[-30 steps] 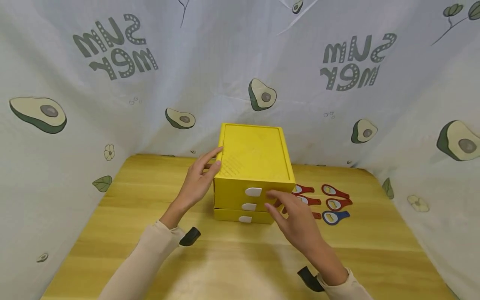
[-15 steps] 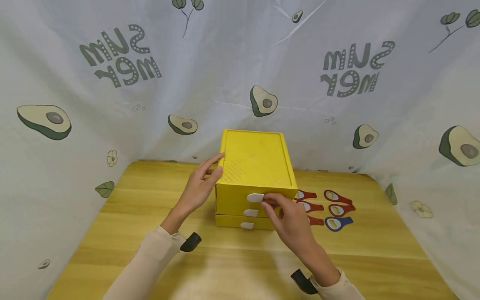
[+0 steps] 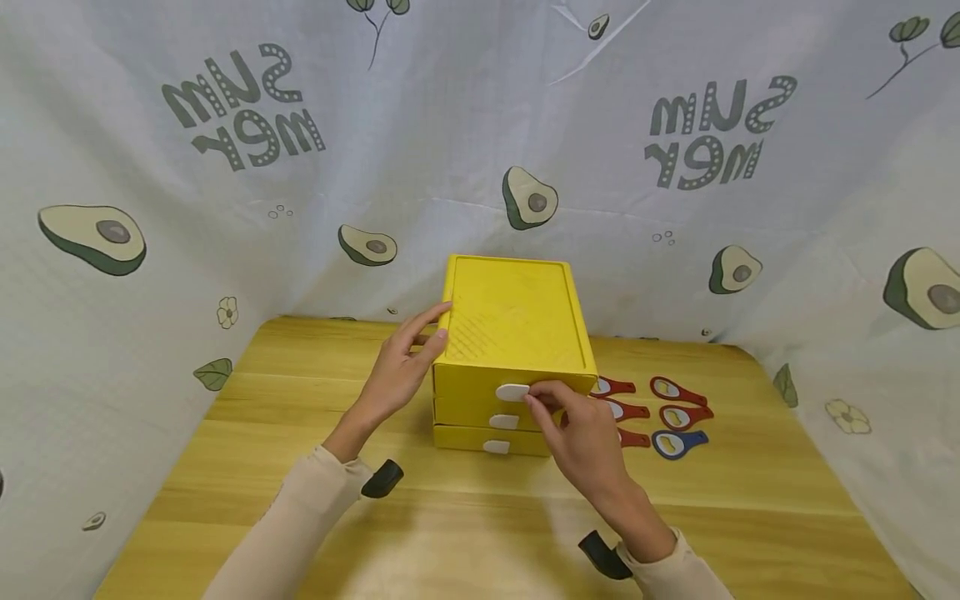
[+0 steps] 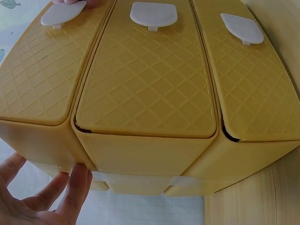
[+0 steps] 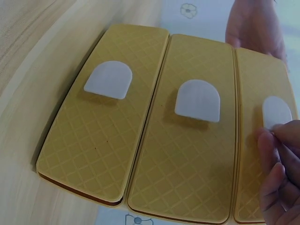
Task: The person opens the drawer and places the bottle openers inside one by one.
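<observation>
The left hand [image 3: 401, 371] is laid flat, fingers straight, against the left side of the box [image 3: 513, 321], which stands mid-table [image 3: 300, 467] near the cloth backdrop. A light brace only: the box could be dragged forward if the drawer sticks. At the front, the top tab [image 3: 513, 392] is pinched by the right hand [image 3: 581, 433]; a small, smooth tab, so the fingertips may slip off. Yellow, quilted drawer fronts are seen, three stacked, each with a white tab. Red and blue tags [image 3: 671, 412] lie just right of it.
</observation>
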`<state>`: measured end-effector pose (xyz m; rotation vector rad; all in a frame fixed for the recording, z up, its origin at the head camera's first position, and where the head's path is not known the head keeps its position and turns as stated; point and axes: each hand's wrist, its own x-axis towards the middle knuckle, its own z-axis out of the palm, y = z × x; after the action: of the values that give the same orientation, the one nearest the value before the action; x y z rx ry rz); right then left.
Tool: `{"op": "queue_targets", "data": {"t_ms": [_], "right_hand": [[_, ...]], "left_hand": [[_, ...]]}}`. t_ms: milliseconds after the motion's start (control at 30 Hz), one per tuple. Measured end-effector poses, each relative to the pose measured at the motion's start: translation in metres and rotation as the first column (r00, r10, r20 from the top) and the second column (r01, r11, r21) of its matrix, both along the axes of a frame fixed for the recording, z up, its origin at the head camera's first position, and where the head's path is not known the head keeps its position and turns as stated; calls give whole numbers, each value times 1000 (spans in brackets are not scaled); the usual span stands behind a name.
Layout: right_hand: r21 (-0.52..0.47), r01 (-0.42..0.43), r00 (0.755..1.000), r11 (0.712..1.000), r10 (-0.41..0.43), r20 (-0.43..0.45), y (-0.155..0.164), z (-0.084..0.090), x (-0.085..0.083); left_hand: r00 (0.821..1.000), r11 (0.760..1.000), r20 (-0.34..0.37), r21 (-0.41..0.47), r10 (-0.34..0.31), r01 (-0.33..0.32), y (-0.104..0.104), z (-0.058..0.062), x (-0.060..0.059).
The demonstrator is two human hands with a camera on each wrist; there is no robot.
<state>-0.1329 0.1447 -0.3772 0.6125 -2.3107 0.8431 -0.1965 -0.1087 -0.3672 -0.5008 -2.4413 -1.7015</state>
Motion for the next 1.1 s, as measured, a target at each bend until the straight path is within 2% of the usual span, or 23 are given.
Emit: {"op": "queue_targets", "data": {"t_ms": [367, 633, 867, 1100], "right_hand": [[44, -11, 1000, 999, 12, -14, 3, 3, 14], [36, -21, 999, 999, 22, -30, 5, 0, 27], [33, -62, 996, 998, 64, -58, 3, -2, 31], [63, -49, 995, 997, 54, -85, 4, -1, 37]], "left_hand": [[1000, 1000, -6, -5, -17, 17, 0, 3, -2], [999, 999, 9, -7, -35, 35, 1, 0, -2], [1000, 1000, 9, -12, -18, 18, -4, 0, 0], [999, 999, -3, -4, -35, 35, -3, -1, -1]]}}
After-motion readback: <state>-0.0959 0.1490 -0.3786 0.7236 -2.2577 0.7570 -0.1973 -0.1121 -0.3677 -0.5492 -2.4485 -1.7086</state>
